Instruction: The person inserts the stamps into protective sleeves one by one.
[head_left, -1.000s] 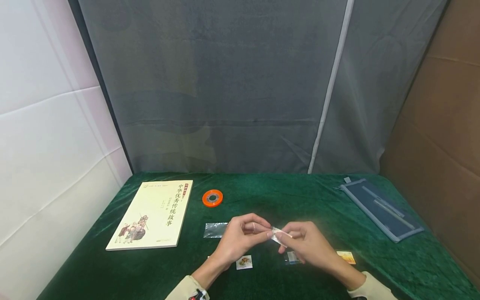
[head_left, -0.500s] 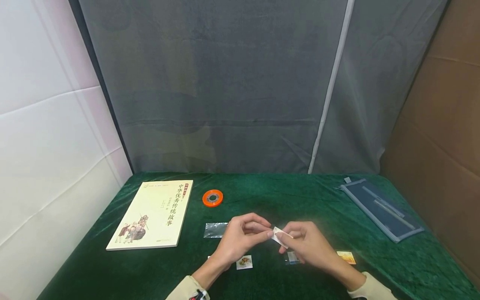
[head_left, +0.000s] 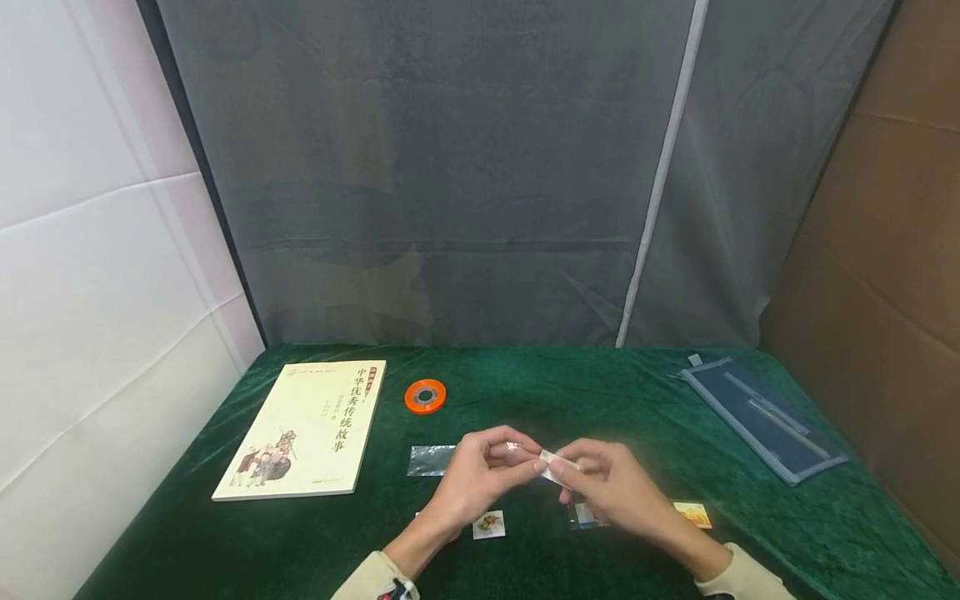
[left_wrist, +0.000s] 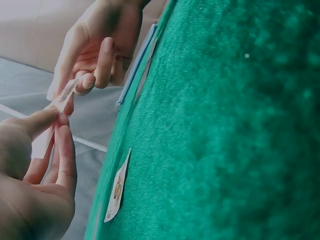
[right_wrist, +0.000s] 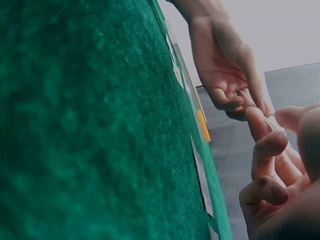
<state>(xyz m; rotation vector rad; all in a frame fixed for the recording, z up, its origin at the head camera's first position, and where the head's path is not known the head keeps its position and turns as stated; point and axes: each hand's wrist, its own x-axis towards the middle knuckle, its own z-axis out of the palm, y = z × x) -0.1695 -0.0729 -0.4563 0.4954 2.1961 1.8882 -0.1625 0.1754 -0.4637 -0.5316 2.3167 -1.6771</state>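
Observation:
Both hands meet above the green cloth in the head view. My right hand (head_left: 617,487) pinches a small white stamp (head_left: 558,468) between thumb and fingers. My left hand (head_left: 476,473) pinches a small clear plastic sleeve (left_wrist: 43,144), whose shine shows behind its fingers. The stamp's left end lies right at the left fingertips, overlapping the sleeve's edge. Below the left wrist, another stamp (head_left: 489,524) with a small coloured picture lies flat on the cloth. A clear packet (head_left: 583,516) with something pale inside lies under the right hand, partly hidden by it.
A cream book (head_left: 307,429) lies at the left, beside an orange tape roll (head_left: 425,397). An empty-looking plastic sleeve (head_left: 430,461) is partly behind the left hand. A yellow stamp (head_left: 693,515) lies beyond the right wrist, and a blue zip pouch (head_left: 761,421) at the right.
The right hand tilts the stamp and shifts it slightly left, up to the left fingertips, after a small gap half a second ago. The left hand stays almost still.

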